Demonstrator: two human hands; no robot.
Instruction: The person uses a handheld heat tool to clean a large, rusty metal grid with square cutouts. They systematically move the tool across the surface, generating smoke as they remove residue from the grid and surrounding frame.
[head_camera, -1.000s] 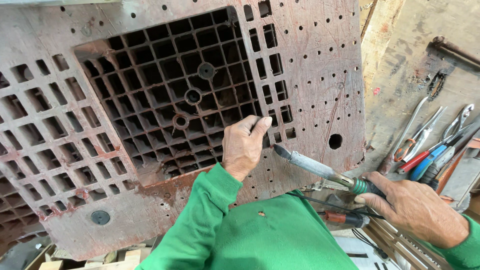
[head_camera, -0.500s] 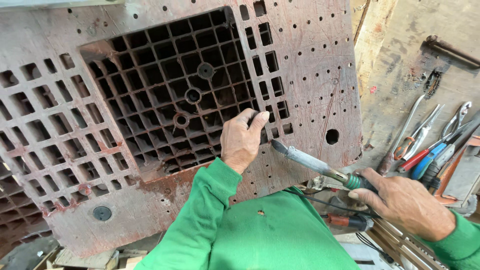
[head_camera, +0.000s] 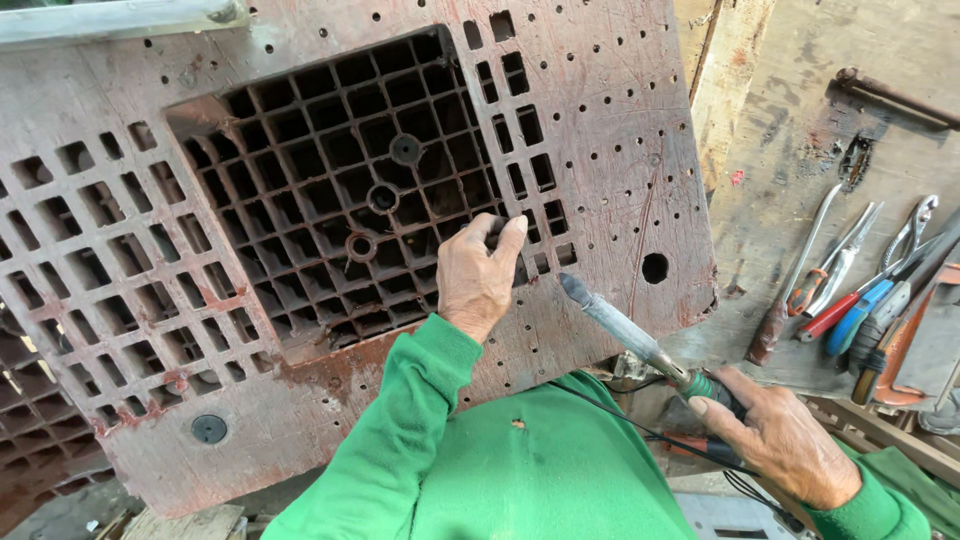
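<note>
1. The fingers (head_camera: 497, 232) of the left hand (head_camera: 478, 275) were curled together and pinched a small dark piece against the edge of the sunken grid.
2. The fingers (head_camera: 722, 396) of the right hand (head_camera: 785, 440) were wrapped tight around the green handle of a long grey metal soldering iron (head_camera: 640, 337).
3. The iron's tip pointed up and left. It was near the left hand but not touching it.
4. A thin black cord (head_camera: 640, 425) ran from the iron across the green shirt (head_camera: 530, 470).
5. Both hands were over a big, worn, reddish-brown plastic panel (head_camera: 610, 150) full of square holes and small round holes.
6. The panel lay tilted across the person's lap and filled most of the view.
7. A darker square grid (head_camera: 330, 190) with three round rings sat sunk in the panel's middle.
8. To the right, on a dirty wooden bench (head_camera: 790, 130), lay a pile of hand tools (head_camera: 860, 290): pliers, and screwdrivers with red and blue handles.
</note>
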